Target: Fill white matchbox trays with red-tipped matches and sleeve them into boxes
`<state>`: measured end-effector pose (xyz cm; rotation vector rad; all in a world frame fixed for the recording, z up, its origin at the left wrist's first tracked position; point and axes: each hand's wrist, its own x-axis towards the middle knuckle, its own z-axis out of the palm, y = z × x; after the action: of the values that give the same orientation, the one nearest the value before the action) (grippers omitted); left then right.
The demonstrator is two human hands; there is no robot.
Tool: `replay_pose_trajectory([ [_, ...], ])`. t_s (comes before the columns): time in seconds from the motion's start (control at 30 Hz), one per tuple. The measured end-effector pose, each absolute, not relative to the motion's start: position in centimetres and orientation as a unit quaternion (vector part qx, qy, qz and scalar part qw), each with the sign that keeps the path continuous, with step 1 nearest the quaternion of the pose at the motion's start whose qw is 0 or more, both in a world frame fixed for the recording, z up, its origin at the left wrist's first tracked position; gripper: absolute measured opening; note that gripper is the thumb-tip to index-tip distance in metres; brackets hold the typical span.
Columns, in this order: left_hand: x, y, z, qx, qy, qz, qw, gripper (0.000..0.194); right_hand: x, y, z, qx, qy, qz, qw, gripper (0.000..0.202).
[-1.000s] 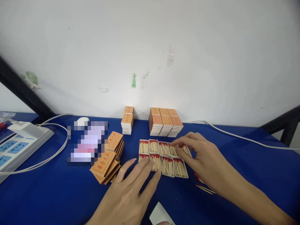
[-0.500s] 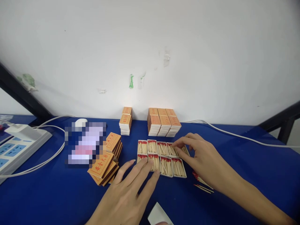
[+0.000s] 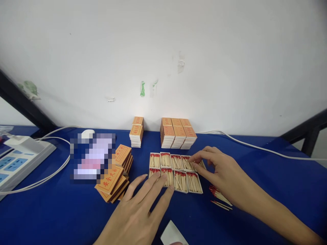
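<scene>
Left hand: fingers spread, gripping nothing, 7 o'clock from nine visible matchbox trays. Right hand, 3 o'clock: fingertips nearly together, hold unclear.

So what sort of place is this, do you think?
Probably an indoor workstation, perhaps in a workshop, though the view is too narrow to be sure: a blue table carries stacked matchboxes and a power strip.
</scene>
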<state>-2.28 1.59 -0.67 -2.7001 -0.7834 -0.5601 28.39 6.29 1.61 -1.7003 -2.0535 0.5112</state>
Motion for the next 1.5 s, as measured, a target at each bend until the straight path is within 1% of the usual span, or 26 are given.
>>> replay_pose_trajectory([
  [0.13, -2.3, 1.6, -0.8, -0.932, -0.272, -0.200, 0.132, 0.073, 28.3, 6.3, 1.8, -0.614, -0.737, 0.185, 0.215, 0.033],
  [0.27, -2.0, 1.6, -0.8, -0.931, -0.268, -0.197, 0.151, 0.072, 27.9, 6.3, 2.1, -0.614, -0.735, 0.191, 0.215, 0.038],
  [0.4, -2.2, 1.6, -0.6, -0.931, -0.267, -0.196, 0.156, 0.073, 27.9, 6.2, 1.7, -0.614, -0.734, 0.203, 0.211, 0.037],
  [0.6, -2.5, 1.5, -1.0, -0.929, -0.273, -0.211, 0.131, 0.071, 28.2, 6.3, 1.3, -0.613, -0.731, 0.200, 0.221, 0.038],
  [0.77, -2.4, 1.4, -2.0, -0.920, -0.285, -0.243, 0.117, 0.073, 28.7, 6.0, 2.1, -0.623, -0.718, 0.193, 0.242, 0.037],
  [0.87, -2.4, 1.2, -2.6, -0.918, -0.287, -0.257, 0.098, 0.068, 29.3, 5.8, 2.3, -0.634, -0.706, 0.174, 0.263, 0.036],
  [1.0, -2.7, 0.8, -3.6, -0.918, -0.280, -0.265, 0.095, 0.060, 29.6, 5.8, 1.7, -0.633, -0.708, 0.176, 0.258, 0.035],
  [1.17, -3.1, 0.7, -4.5, -0.915, -0.291, -0.270, 0.077, 0.061, 28.7, 6.0, 0.9, -0.615, -0.724, 0.187, 0.249, 0.035],
  [1.37, -2.9, 0.1, -3.5, -0.917, -0.311, -0.247, 0.049, 0.058, 28.4, 6.0, 1.1, -0.615, -0.720, 0.206, 0.245, 0.034],
  [1.5, -2.6, -0.1, -2.5, -0.918, -0.312, -0.239, 0.053, 0.048, 29.3, 5.9, 1.6, -0.628, -0.703, 0.204, 0.264, 0.034],
])
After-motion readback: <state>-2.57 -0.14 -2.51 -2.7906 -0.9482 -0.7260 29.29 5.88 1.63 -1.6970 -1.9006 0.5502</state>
